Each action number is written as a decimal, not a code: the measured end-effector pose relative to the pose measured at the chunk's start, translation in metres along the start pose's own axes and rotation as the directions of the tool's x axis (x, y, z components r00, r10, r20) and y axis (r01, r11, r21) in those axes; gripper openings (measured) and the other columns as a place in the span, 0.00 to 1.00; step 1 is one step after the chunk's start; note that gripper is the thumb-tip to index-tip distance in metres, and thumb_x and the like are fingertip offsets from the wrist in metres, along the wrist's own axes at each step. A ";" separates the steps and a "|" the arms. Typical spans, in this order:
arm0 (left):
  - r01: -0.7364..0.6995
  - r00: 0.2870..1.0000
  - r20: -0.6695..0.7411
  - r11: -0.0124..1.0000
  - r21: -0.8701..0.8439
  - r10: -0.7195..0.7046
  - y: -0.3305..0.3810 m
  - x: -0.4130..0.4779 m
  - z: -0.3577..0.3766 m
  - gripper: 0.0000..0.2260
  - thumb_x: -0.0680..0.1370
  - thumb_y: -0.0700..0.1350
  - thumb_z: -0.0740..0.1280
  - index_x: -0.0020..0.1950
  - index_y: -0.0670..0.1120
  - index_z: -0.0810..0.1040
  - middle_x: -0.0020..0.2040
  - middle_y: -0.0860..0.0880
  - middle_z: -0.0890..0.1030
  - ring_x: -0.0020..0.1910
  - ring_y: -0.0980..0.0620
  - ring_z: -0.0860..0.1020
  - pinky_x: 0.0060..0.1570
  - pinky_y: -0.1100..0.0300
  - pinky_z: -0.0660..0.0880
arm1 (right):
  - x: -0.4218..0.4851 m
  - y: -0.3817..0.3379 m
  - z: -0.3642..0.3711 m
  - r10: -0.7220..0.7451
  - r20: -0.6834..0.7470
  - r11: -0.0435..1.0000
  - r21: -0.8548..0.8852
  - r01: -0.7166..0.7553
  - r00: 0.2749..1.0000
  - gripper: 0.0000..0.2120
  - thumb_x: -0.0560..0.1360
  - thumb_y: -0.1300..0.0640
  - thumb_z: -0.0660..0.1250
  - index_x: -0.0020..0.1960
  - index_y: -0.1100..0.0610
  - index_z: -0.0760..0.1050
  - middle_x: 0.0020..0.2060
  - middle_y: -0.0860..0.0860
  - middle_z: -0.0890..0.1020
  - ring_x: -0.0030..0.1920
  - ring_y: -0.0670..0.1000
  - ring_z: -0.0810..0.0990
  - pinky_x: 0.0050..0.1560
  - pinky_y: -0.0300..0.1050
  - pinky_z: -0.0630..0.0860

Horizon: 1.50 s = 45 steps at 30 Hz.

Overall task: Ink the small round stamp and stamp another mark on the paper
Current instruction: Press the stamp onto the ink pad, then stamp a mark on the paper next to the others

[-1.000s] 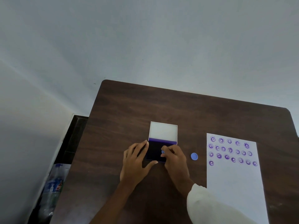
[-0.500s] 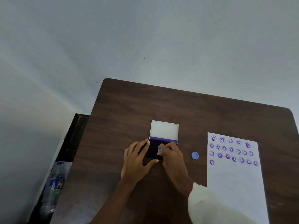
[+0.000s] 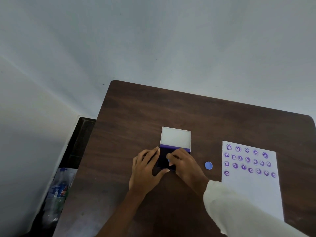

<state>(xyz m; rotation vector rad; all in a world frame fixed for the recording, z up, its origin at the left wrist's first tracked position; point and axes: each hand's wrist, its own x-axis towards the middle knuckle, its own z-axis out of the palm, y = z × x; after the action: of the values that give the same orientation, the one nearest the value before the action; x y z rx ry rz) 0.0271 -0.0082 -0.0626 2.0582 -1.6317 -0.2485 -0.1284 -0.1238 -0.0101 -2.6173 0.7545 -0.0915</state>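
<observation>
An open ink pad (image 3: 163, 159) with a dark purple pad and a raised white lid (image 3: 176, 137) lies mid-table. My right hand (image 3: 183, 164) pinches the small round blue stamp (image 3: 169, 159) and holds it down on the pad; fingers hide most of the stamp. My left hand (image 3: 145, 170) lies flat against the pad's left and front edge, fingers spread, steadying it. To the right lies a white paper (image 3: 251, 189) with several rows of purple round face marks (image 3: 248, 159) across its top part.
A small blue round cap (image 3: 208, 165) sits on the dark wooden table (image 3: 136, 117) between the pad and the paper. Off the table's left edge, plastic bottles (image 3: 57, 192) stand on the floor. A pale wall rises behind the table.
My right hand has shifted the stamp slightly left over the pad and pressed lower. The left hand has stayed on the pad's edge.
</observation>
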 end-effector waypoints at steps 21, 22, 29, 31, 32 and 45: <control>0.063 0.996 -0.061 0.996 -0.064 -0.067 0.069 -0.047 0.014 0.32 0.76 0.63 0.65 0.76 0.49 0.68 0.71 0.46 0.72 0.68 0.47 0.71 0.65 0.49 0.68 | -0.155 0.013 -0.056 0.933 -0.144 0.306 0.799 -0.517 0.330 0.05 0.75 0.49 0.69 0.49 0.48 0.82 0.41 0.41 0.85 0.43 0.41 0.82 0.42 0.33 0.75; -0.039 0.998 -0.057 0.995 -0.089 0.034 0.085 -0.054 0.023 0.29 0.77 0.61 0.66 0.75 0.50 0.70 0.69 0.47 0.74 0.66 0.48 0.72 0.64 0.49 0.70 | -0.164 0.020 -0.057 0.942 -0.141 0.290 0.801 -0.524 0.306 0.05 0.75 0.50 0.69 0.49 0.48 0.81 0.42 0.41 0.85 0.43 0.42 0.82 0.43 0.34 0.76; -0.354 0.914 0.165 0.927 -0.121 0.370 0.160 -0.047 0.069 0.25 0.79 0.59 0.65 0.72 0.50 0.74 0.73 0.49 0.74 0.71 0.50 0.70 0.69 0.50 0.71 | -0.186 0.061 -0.057 0.903 -0.231 0.421 0.648 -0.634 0.363 0.10 0.74 0.55 0.71 0.53 0.57 0.78 0.50 0.50 0.82 0.45 0.47 0.79 0.47 0.34 0.73; -0.371 0.897 0.224 0.924 -0.091 0.382 0.161 -0.043 0.073 0.26 0.79 0.61 0.63 0.73 0.51 0.73 0.74 0.50 0.73 0.72 0.50 0.70 0.70 0.49 0.70 | -0.181 0.068 -0.056 0.876 -0.243 0.475 0.590 -0.653 0.417 0.10 0.74 0.57 0.72 0.53 0.59 0.79 0.50 0.53 0.84 0.46 0.49 0.80 0.53 0.39 0.74; -0.384 0.885 0.256 0.920 -0.072 0.390 0.161 -0.042 0.074 0.26 0.79 0.63 0.62 0.74 0.52 0.72 0.75 0.51 0.71 0.72 0.50 0.69 0.70 0.48 0.69 | -0.178 0.071 -0.056 0.866 -0.233 0.492 0.557 -0.669 0.443 0.10 0.74 0.58 0.71 0.54 0.60 0.79 0.51 0.55 0.84 0.47 0.51 0.81 0.56 0.42 0.73; -0.420 0.857 0.313 0.907 -0.032 0.409 0.162 -0.041 0.073 0.27 0.78 0.67 0.60 0.72 0.55 0.74 0.75 0.53 0.72 0.72 0.49 0.70 0.71 0.47 0.64 | -0.162 0.091 -0.043 0.688 -0.151 0.723 0.233 -0.651 0.710 0.19 0.68 0.63 0.77 0.57 0.64 0.78 0.53 0.61 0.83 0.51 0.59 0.83 0.58 0.46 0.73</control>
<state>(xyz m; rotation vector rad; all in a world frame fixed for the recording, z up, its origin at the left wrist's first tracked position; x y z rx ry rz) -0.1547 -0.0148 -0.0536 1.6924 -2.2425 -0.4106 -0.3190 -0.1249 0.0001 -2.0347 1.6677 -0.2303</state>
